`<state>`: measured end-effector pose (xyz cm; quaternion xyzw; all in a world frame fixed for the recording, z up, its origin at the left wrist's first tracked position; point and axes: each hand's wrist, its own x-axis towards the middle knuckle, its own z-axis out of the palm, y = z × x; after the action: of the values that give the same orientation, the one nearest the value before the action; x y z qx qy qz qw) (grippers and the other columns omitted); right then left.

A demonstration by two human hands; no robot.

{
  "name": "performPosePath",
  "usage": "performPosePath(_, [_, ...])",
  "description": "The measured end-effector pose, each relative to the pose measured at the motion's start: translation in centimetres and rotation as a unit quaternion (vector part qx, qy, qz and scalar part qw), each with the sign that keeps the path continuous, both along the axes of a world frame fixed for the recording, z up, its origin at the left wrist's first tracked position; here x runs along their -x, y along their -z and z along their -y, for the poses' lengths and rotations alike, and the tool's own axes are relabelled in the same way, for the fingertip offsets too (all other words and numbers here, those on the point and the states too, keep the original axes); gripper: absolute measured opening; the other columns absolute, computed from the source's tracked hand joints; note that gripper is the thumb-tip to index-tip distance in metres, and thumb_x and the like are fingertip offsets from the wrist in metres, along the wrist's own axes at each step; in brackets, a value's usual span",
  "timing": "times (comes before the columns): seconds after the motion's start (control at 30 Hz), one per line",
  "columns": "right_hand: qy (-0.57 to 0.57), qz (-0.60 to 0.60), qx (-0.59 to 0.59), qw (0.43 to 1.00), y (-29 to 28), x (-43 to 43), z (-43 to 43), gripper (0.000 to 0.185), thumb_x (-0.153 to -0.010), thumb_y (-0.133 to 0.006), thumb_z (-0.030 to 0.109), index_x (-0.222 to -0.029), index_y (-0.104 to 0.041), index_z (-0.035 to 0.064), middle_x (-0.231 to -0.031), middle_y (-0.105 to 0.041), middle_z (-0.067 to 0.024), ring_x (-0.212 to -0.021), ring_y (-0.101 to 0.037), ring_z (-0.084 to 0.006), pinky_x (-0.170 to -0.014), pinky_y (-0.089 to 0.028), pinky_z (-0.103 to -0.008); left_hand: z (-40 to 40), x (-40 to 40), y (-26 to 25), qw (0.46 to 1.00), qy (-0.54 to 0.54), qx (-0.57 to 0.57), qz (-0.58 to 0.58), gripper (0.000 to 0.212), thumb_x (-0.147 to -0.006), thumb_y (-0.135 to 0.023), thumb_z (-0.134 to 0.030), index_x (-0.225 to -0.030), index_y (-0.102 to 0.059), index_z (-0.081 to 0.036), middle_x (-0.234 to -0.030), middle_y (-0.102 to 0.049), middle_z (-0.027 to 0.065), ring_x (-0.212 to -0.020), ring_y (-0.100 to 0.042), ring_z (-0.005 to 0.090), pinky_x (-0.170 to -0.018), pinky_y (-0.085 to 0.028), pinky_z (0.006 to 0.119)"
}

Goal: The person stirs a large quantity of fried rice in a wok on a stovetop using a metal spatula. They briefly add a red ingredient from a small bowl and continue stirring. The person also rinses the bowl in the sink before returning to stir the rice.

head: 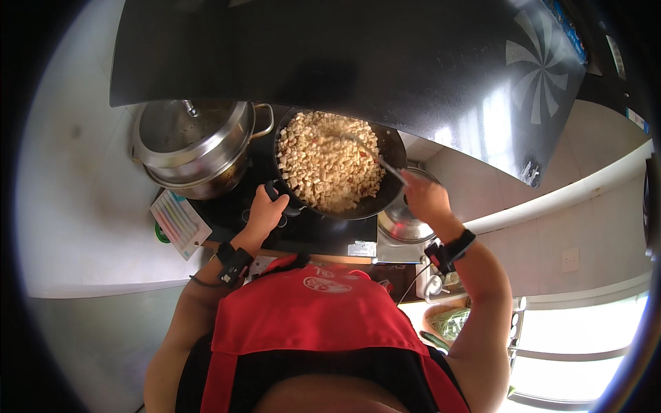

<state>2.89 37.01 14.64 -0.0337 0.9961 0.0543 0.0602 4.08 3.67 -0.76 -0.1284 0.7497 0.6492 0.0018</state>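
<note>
A dark wok (391, 149) stands on the black glass cooktop (310, 240), filled with small pale diced pieces of food (325, 160) with a few reddish bits among them. My left hand (268, 206) grips the wok's black side handle (289, 209) at the near left. In my right hand (426, 196) is the handle of a metal spatula (384, 164), which reaches over the right rim. Its head is blurred and partly buried in the food, so its exact shape cannot be made out.
Left of the wok stands a lidded stainless steel pot (206, 165). A black range hood panel (330, 57) hangs low over the far side. Another round metal lid or pan (405, 222) sits at the right. A printed card (181, 222) hangs by the cooktop's left corner.
</note>
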Motion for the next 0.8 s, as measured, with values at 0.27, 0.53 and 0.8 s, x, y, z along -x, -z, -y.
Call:
performPosePath(0.27, [-0.033,-0.083,-0.001,0.996,-5.2,-0.5,-4.7,0.034,-0.091,-0.052,0.027,-0.126,-0.051,0.0247,-0.083,-0.067,-0.0153,-0.079,-0.065,-0.0360,-0.067,-0.052,-0.0480,-0.2,0.0,-0.2,1.000,-0.008,-0.016,-0.006,0.029,-0.079,-0.068,-0.018,-0.092,-0.048,-0.002,-0.071,-0.054,0.0056,-0.055,-0.054,0.0140,-0.049,-0.044,0.030])
performPosePath(0.53, [0.003,0.170,-0.106,0.980,-2.4,5.2,-6.2,0.023,-0.093,-0.047,0.026,-0.103,-0.057,0.0068,-0.072,-0.065,-0.0115,-0.065,-0.065,-0.0265,-0.056,-0.052,-0.0398,0.2,0.1,0.9,0.999,-0.005,0.033,-0.004,0.038,-0.076,-0.069,-0.026,-0.096,-0.051,0.001,-0.079,-0.059,0.0127,-0.073,-0.060,0.0258,-0.067,-0.047,0.037])
performPosePath(0.8, [0.200,0.331,0.354,0.852,3.7,8.0,-3.7,0.023,-0.095,-0.049,0.030,-0.104,-0.059,0.0125,-0.062,-0.051,-0.0005,-0.041,-0.041,-0.0084,-0.035,-0.034,-0.0250,0.0,0.2,1.4,0.999,-0.012,0.037,-0.017,0.034,-0.075,-0.067,-0.021,-0.094,-0.049,0.000,-0.077,-0.057,0.0116,-0.071,-0.059,0.0253,-0.066,-0.047,0.037])
